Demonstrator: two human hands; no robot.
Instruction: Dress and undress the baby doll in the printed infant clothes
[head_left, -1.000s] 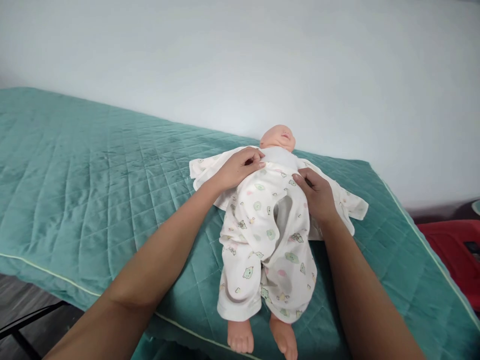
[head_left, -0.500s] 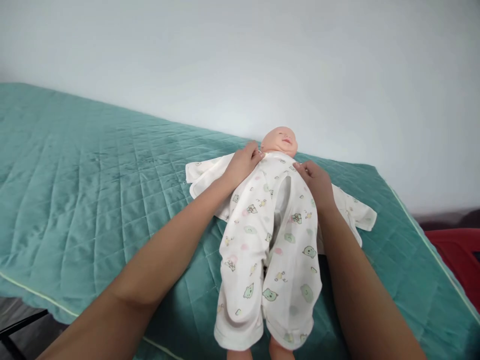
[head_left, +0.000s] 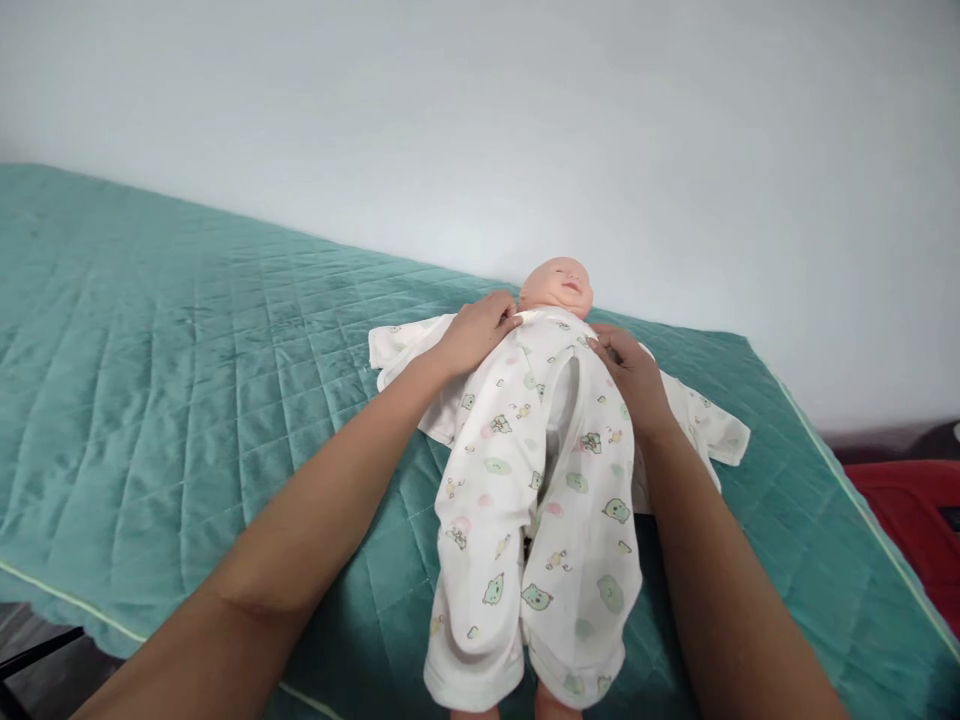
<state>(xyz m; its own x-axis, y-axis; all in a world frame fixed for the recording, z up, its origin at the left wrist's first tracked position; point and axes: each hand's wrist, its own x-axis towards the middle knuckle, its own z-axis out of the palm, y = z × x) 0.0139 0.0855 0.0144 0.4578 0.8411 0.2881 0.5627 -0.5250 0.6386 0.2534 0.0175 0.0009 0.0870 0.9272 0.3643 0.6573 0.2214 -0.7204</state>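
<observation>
A baby doll point(head_left: 553, 285) lies on its back, head away from me. White split-crotch baby pants point(head_left: 480, 480), printed with green bears, cover its legs and reach up its chest. Beneath them, a white long-sleeved baby top point(head_left: 409, 340) spreads out both sleeves. My left hand point(head_left: 478, 335) is closed with its fingertips on the pants' waistband, close below the doll's neck. At the opposite side of the waistband, my right hand point(head_left: 628, 368) pinches the pants' edge with bent fingers. Only the ends of the doll's feet show under the pant cuffs.
A green quilted cover point(head_left: 187, 400) lies under the doll, and its piped edge runs along the front and right. Behind it stands a pale wall point(head_left: 450, 130). A red plastic seat point(head_left: 907, 520) is at the right, and a dark metal leg point(head_left: 41, 655) at lower left.
Both hands have shifted slightly down toward me along the waistband, still at its two sides. A little more of the doll's neck shows. The doll and its clothes otherwise lie as before.
</observation>
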